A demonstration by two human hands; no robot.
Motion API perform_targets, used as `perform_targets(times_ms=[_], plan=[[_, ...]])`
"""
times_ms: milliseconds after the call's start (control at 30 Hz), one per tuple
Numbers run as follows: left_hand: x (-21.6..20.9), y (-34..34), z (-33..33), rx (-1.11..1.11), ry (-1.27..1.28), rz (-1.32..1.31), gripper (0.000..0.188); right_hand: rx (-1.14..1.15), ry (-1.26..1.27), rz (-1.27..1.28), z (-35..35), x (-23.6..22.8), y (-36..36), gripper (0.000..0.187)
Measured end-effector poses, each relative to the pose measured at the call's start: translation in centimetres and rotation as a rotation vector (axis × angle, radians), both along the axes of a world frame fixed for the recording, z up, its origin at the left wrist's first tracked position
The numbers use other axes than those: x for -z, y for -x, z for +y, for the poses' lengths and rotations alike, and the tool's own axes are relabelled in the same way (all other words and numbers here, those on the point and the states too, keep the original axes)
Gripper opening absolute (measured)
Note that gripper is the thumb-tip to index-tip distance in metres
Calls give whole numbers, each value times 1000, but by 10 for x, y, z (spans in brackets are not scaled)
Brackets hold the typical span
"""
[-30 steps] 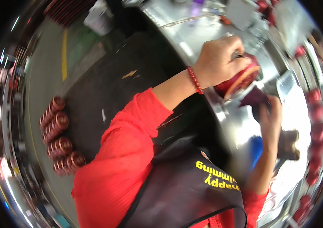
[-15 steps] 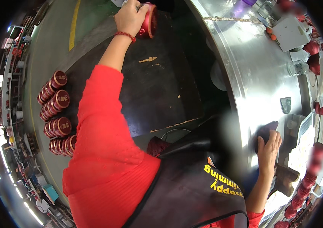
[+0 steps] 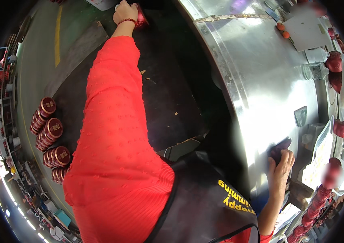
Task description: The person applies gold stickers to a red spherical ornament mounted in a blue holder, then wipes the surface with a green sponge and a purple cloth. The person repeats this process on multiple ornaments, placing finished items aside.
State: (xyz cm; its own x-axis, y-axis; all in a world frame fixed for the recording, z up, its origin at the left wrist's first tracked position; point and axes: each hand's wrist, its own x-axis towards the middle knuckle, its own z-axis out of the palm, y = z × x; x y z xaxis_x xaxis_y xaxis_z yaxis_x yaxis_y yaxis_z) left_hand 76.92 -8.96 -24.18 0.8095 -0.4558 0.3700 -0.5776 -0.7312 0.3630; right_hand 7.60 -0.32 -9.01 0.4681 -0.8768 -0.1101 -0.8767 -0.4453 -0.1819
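Slanting forward-right: dark cloth point(image 3: 279, 148) in right hand point(image 3: 283, 165)

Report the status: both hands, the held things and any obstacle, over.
Left hand grips red item, partly hidden. Right hand holds dark piece over metal table. No obstacle visible.

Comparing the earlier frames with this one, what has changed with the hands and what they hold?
The left hand has carried the red round piece leftward, away from the metal table and the right hand. Nothing was visibly let go: the right hand still holds the dark cloth on the metal table's side. The stacked red pieces stayed put.
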Motion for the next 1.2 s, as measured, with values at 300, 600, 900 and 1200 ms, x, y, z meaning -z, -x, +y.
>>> perform_targets(times_ms=[300, 600, 900, 1200], plan=[[-8, 3, -10, -45, -76, -89, 38, 13, 8, -27, 3, -3, -8, 43], [-14, 4, 0, -56, -203, 77, 53, 15, 28, -81, 1, -2, -11, 43], [-36, 57, 14, -1, 8, -280, 67, -26, -70, -398, -7, -34, 24, 42], [-146, 447, 108, 1356, 274, 552, 35, 573, 747, -252, -174, -107, 326, 37]])
